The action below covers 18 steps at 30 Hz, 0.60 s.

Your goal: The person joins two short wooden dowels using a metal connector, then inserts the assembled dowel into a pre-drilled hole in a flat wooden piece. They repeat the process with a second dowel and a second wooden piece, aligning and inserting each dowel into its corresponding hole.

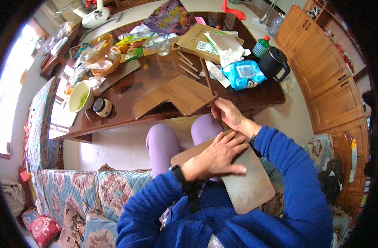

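A flat, angled board [248, 188] with a worn greyish face and small corner holes lies across my lap. My left hand [224, 155] rests flat on it, fingers stretched out and thumb apart. Just beyond, my right hand [229, 113] is curled round a dark brown wooden piece at the board's far edge; its fingers partly hide that piece. On the near side of the table lies a brown wood-grain board [176, 95] with a notch in its front edge. A dark wooden stick [207, 76] runs along its right side. Several thin wooden sticks [189, 66] lie behind it.
The dark glossy table [127, 97] also holds a long narrow board [120, 76], a jar [102, 107], a pale bowl [80, 97], baskets [104, 66], a cardboard box [197, 41], blue wipes [243, 75], a green-capped bottle [261, 46] and a black kettle [274, 64]. Wooden cabinets [329, 70] stand right.
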{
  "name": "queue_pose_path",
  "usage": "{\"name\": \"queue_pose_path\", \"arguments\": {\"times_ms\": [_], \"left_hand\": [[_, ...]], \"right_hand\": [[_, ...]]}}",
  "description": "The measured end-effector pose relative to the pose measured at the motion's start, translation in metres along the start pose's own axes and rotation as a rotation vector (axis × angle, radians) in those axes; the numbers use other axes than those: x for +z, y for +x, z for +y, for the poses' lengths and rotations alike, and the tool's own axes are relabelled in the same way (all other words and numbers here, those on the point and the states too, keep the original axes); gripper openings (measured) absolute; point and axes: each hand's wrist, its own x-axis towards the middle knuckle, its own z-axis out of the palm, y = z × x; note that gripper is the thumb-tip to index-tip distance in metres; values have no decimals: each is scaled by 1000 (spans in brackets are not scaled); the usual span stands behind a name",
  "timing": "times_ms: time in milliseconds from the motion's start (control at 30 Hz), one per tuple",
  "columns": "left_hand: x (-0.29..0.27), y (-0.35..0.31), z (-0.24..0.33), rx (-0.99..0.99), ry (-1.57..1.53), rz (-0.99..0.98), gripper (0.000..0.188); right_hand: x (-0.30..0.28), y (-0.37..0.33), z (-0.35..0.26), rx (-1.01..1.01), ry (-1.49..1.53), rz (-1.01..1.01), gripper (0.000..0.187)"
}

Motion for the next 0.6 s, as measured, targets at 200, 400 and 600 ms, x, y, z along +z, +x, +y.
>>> {"name": "queue_pose_path", "arguments": {"times_ms": [200, 400, 600], "left_hand": [[-5, 9, -25, 28, 157, -29, 103], [-1, -1, -23, -240, 305, -21, 115], [5, -3, -34, -493, 2, 173, 72]], "right_hand": [[-1, 5, 2, 51, -129, 17, 24], [6, 5, -6, 8, -292, -28, 24], [15, 7, -7, -9, -183, 4, 17]]}}
